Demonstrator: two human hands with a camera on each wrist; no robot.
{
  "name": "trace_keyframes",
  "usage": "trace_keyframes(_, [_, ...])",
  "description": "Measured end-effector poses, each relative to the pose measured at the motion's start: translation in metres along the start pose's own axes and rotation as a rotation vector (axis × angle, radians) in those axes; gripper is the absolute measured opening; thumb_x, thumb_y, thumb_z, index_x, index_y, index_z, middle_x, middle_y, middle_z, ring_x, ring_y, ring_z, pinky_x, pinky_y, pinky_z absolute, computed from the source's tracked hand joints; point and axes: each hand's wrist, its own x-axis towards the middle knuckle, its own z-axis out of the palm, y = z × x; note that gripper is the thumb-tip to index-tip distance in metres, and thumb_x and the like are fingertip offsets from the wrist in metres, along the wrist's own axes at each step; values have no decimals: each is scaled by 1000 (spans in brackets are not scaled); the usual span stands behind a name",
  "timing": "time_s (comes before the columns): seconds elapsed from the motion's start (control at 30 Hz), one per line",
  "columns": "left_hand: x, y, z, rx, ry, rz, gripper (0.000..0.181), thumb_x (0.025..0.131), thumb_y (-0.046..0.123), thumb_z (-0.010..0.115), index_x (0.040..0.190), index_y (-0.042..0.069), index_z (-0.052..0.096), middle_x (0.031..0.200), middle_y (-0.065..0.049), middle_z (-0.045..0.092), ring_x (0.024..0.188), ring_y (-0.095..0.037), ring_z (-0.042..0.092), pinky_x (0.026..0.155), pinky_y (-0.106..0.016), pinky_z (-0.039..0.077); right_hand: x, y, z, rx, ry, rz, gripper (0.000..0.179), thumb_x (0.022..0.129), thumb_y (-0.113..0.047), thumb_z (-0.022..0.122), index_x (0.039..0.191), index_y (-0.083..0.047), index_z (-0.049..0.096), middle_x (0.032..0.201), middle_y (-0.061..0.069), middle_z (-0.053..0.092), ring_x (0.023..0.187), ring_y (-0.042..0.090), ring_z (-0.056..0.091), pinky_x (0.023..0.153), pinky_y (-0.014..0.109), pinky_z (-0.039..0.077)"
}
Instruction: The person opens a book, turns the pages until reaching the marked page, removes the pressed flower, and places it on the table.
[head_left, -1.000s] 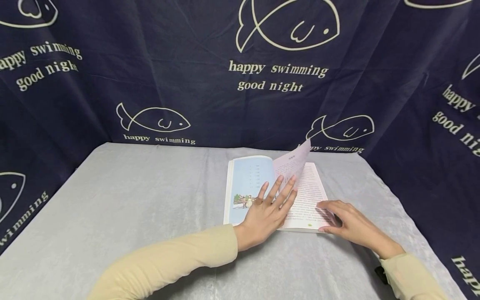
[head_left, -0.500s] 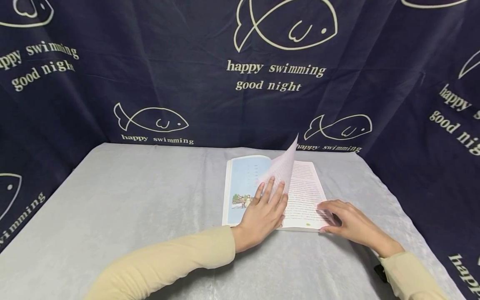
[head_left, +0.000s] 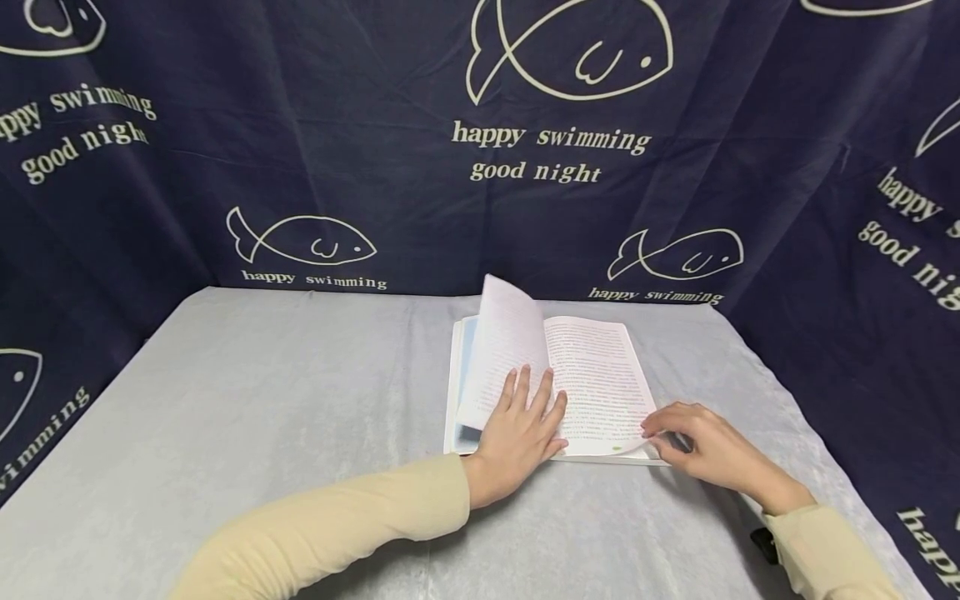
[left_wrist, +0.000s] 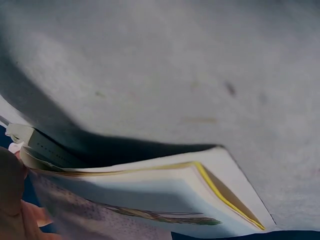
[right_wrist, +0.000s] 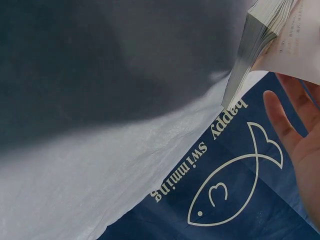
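Observation:
An open book lies on the table, its right page covered in printed lines. One turned leaf stands partly raised over the left side, above a light-blue page with a picture. My left hand rests with fingers spread across the lower part of that leaf, near the spine. At the lower right corner of the book, my right hand has bent fingers and thumb at the page corner, which curls upward. The right wrist view shows this lifted page overlapping the fingers of the right hand.
A grey cloth covers the table. Dark blue curtains with white fish and lettering hang behind it and at both sides. A small black object sits by the right cuff.
The raised leaf has swung from right to left over the blue page, with my left hand moving slightly left. My right fingers have shifted slightly, and the lower right page corner now lifts.

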Motion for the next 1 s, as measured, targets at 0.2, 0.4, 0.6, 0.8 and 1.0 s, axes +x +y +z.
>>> trace_keyframes(0.2, [-1, 1, 1, -2, -72, 30, 58, 93, 57, 22, 137, 23, 36, 143, -10, 35, 128, -34, 37, 106, -47, 27, 0, 6, 1, 26, 55, -104, 33, 58, 4, 74, 83, -17, 70, 84, -6, 67, 79, 12, 61, 79, 17, 38])
trace_keyframes(0.4, [-1, 3, 1, -56, -70, 32, 55, 94, 55, 22, 135, 22, 40, 140, -9, 39, 126, -31, 42, 101, -45, 33, 1, 9, 2, 38, 78, -136, 30, 55, 1, 76, 77, -17, 71, 82, -5, 67, 77, 12, 60, 76, 20, 38])
trace_keyframes(0.6, [-1, 5, 0, -84, -99, 50, 55, 95, 54, 20, 135, 21, 39, 139, -9, 41, 124, -30, 43, 101, -44, 34, 3, 8, 2, 39, 86, -131, 26, 54, -4, 79, 73, -19, 69, 80, -7, 66, 75, 11, 59, 76, 20, 37])
trace_keyframes(0.8, [-1, 6, -1, -90, -129, 53, 55, 95, 54, 20, 134, 21, 40, 138, -8, 42, 124, -30, 43, 102, -43, 32, 6, 5, 2, 46, 88, -89, 25, 55, -10, 81, 69, -24, 67, 79, -9, 66, 74, 9, 59, 76, 19, 36])
trace_keyframes(1.0, [-2, 7, 0, -89, -140, 52, 56, 94, 55, 19, 132, 20, 43, 138, -8, 43, 122, -29, 45, 102, -43, 32, 5, 5, 4, 41, 107, -86, 26, 55, -6, 81, 75, -20, 69, 81, -6, 67, 77, 11, 60, 77, 20, 38])
